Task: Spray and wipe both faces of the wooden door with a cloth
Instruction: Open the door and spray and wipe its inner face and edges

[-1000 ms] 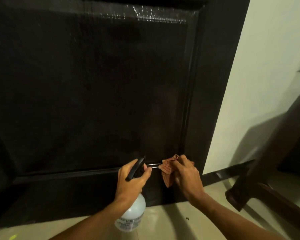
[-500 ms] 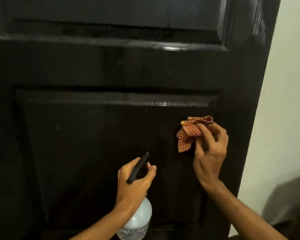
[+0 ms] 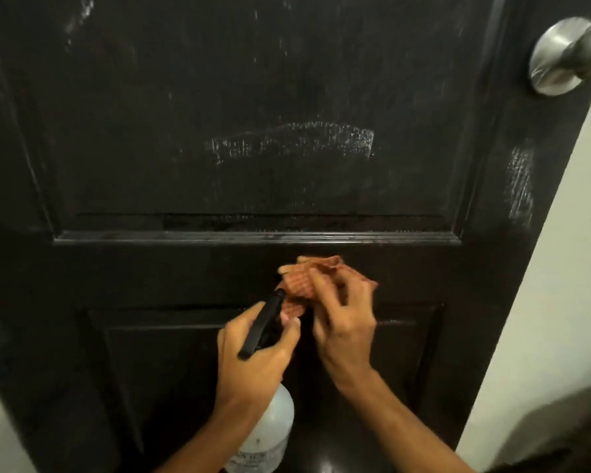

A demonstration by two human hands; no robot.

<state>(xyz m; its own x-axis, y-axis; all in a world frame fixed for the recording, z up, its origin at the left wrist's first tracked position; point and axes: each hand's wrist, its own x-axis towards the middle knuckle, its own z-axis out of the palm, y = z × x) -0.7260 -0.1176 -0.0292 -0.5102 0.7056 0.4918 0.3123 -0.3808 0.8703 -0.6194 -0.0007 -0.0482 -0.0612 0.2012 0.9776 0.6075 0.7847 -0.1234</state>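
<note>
Head camera only. Door of dark, glossy wood across nearly the whole frame, its right edge slanting down from the top corner, with pale wall beside it and open room only on that side. Raised moulding crossing between an upper recessed panel and a lower one. Whitish, scratchy smears on the upper panel and on the right stile. Round brushed-metal knob at top right, close to the door's edge. Cloth, checked orange-red and crumpled, at the flat rail just below the moulding; contact with the wood hard to judge. Right hand bunched on the cloth, fingers curled and pinching its folds, somewhat blurred. Left hand just beside it, wrapped round the neck of a spray bottle, black trigger head slanting up, tip overlapping the cloth's lower left corner. Bottle body translucent white, rounded, hanging below the wrist, label print too small to read.
</note>
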